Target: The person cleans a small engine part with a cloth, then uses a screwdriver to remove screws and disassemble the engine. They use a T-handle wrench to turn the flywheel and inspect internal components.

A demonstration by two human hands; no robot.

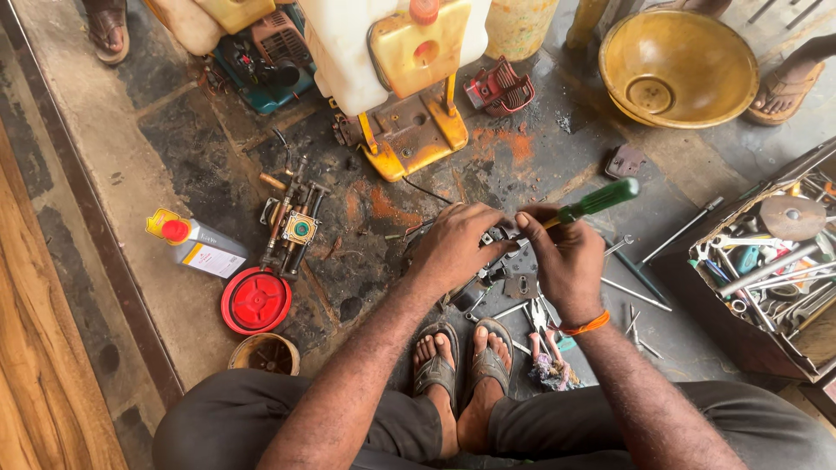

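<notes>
Both hands are engaged: my left hand (453, 248) is clamped over a small dark metal engine part (498, 261) held just above the floor, and my right hand (566, 257) is closed around a green-handled screwdriver (599, 200), its handle angled up and away to the right, its tip hidden between my hands, so I cannot tell whether it is seated in a screw. Risk, item one: the tip could slip off and jab my left palm, since that hand sits directly in line with the shaft. Item two: directly under the hands, loose flat plates and gaskets (520, 283) lie on an oily floor (218, 165); a dropped screw would likely vanish among them. Item three: just nearer me than the hands, my sandalled feet (461, 361) sit beside pliers (542, 324) and scattered rods (636, 294); a falling part could strike bare toes. Left of the left hand: a small pump assembly (294, 224), a red cap (256, 301), an oil bottle (198, 245), which could tip if elbowed. Right of the right hand: a box of tools (766, 270). Beyond the hands: a yellow and white sprayer (405, 78) and a brass bowl (677, 68).
</notes>
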